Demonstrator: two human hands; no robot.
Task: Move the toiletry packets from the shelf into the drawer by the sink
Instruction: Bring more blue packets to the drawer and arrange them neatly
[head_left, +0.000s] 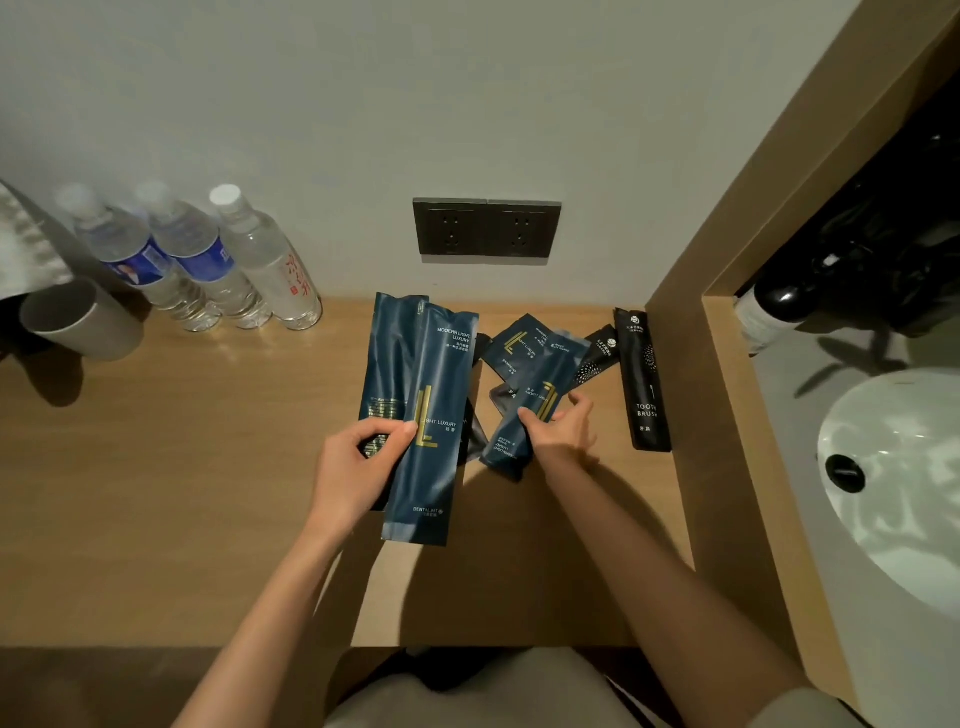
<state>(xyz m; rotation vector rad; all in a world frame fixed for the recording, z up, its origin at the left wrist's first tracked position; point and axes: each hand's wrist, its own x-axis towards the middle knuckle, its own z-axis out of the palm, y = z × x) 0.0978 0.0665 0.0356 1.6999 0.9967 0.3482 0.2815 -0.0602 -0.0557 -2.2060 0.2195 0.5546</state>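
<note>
Your left hand (358, 460) grips two long dark-blue foil packets (426, 415) above the tan wooden shelf (182, 467). Your right hand (563, 431) pinches a third blue packet (506, 447) beside black packets (647, 384) lying there.

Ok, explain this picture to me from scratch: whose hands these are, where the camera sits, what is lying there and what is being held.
There is no machine here: a person works with bare hands, and the one camera sits on their head, looking forward and down. The left hand holds two long blue packets, fanned. The right hand grips another blue packet at the pile of packets on the wooden shelf, which includes a black toothbrush packet. Three water bottles stand at the back left; a white sink is on the right.
</note>
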